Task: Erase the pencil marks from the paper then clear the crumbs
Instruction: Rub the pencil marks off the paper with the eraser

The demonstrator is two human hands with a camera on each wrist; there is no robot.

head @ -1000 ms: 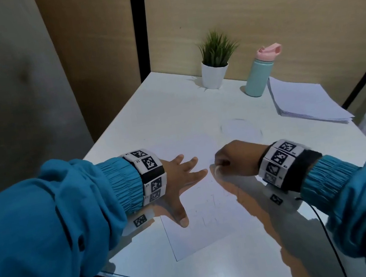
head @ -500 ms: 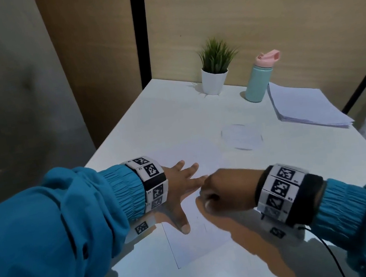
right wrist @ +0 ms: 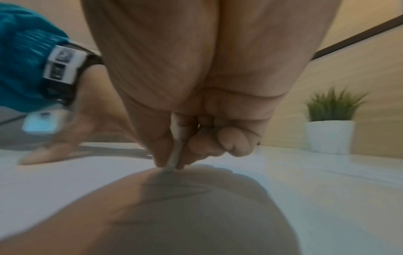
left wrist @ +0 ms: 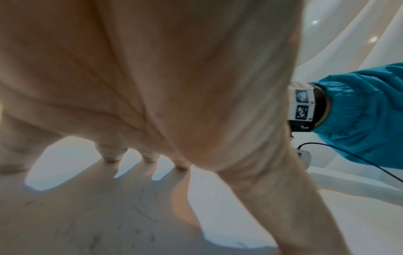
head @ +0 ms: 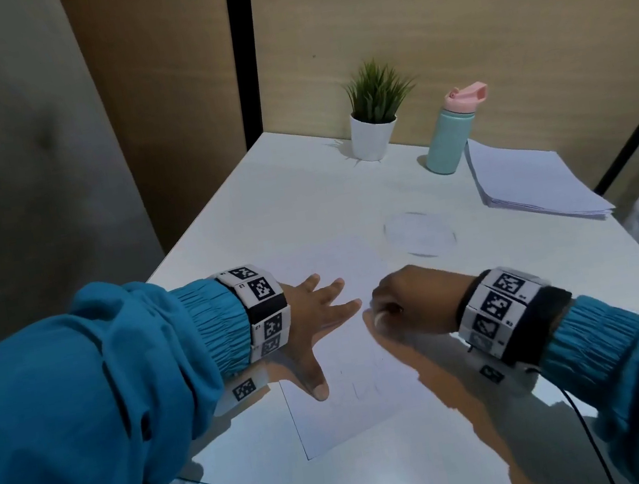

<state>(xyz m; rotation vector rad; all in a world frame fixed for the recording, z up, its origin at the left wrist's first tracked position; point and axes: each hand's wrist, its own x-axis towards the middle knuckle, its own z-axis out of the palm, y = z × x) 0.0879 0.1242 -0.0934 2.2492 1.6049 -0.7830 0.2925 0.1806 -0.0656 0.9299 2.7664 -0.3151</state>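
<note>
White worktop (head: pixel 304 210) against wood-panelled walls; at lower centre the left hand (head: pixel 314 326) lies spread flat on paper (head: pixel 361 411), the right hand (head: pixel 407 303) pinches an eraser (right wrist: pixel 175 157).

Left hand (left wrist: pixel 152 86) spread over the paper (left wrist: pixel 65 172), fingertips (left wrist: pixel 112 156) and thumb pressed flat on the sheet | faint pencil marks (left wrist: pixel 141 212) and specks in the hand's shadow | at right, a teal sleeve (left wrist: pixel 359 112), a marker-tagged wristband (left wrist: pixel 302 103) and a black cable (left wrist: pixel 348 155) trailing across the white table (left wrist: pixel 359 224)
</note>
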